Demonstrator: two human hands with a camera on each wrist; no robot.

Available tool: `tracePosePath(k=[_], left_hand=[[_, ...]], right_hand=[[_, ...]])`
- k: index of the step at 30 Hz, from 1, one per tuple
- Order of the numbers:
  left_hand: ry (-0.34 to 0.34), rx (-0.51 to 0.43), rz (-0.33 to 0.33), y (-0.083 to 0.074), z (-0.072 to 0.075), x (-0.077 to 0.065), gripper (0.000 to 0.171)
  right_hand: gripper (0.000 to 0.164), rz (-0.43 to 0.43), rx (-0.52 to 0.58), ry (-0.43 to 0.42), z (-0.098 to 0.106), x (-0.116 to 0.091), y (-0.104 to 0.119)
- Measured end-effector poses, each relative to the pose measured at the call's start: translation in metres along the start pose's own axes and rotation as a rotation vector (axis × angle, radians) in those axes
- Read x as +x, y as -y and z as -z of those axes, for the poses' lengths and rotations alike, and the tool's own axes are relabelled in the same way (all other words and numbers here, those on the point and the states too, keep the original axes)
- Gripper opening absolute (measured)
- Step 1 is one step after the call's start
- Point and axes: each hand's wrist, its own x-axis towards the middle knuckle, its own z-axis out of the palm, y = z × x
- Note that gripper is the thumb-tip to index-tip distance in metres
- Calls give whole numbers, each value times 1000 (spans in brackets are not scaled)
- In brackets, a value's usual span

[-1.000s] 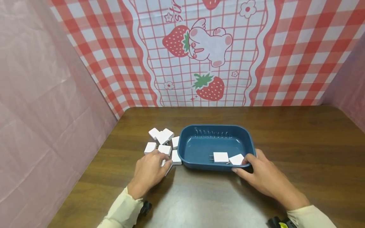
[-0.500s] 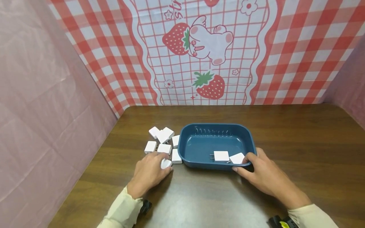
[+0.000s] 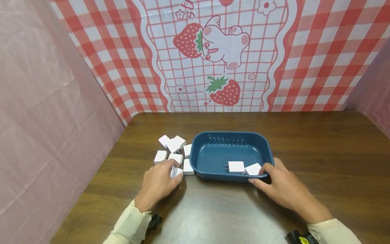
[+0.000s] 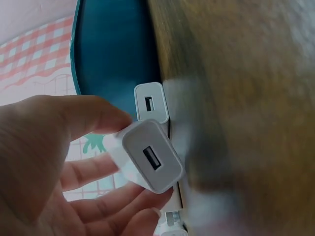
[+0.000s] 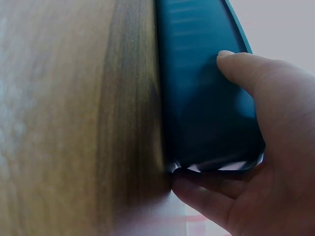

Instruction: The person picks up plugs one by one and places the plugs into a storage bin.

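My left hand pinches a white USB charger between thumb and fingers, left of the blue tray. Its USB port faces the camera in the left wrist view. Just beyond it stands another charger, close against the tray's side. My right hand grips the near right corner of the blue tray, with the thumb on the front wall and a finger over the rim. Inside the tray lie two white chargers, one with its prongs pointing left, the other tilted beside my right fingers.
Several more white chargers lie loosely left of the tray, among them an overlapping pair at the back and one at the far left. The brown wooden table meets a red checked cloth behind.
My left hand has shifted slightly left, and the charger in it has turned so more of its white face shows. The right hand and the tray stay in place.
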Motion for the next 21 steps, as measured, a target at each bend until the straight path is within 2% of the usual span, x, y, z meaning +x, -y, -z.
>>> tracePosePath(k=[9, 18, 21], left_hand=[[-99, -94, 22, -2, -1, 1, 23], [-127, -211, 107, -4, -1, 2, 21], [-128, -307, 134, -4, -2, 2, 21]], right_hand=[[42, 27, -1, -24, 0, 0, -1], [43, 20, 0, -19, 0, 0, -1], [42, 22, 2, -19, 0, 0, 0]])
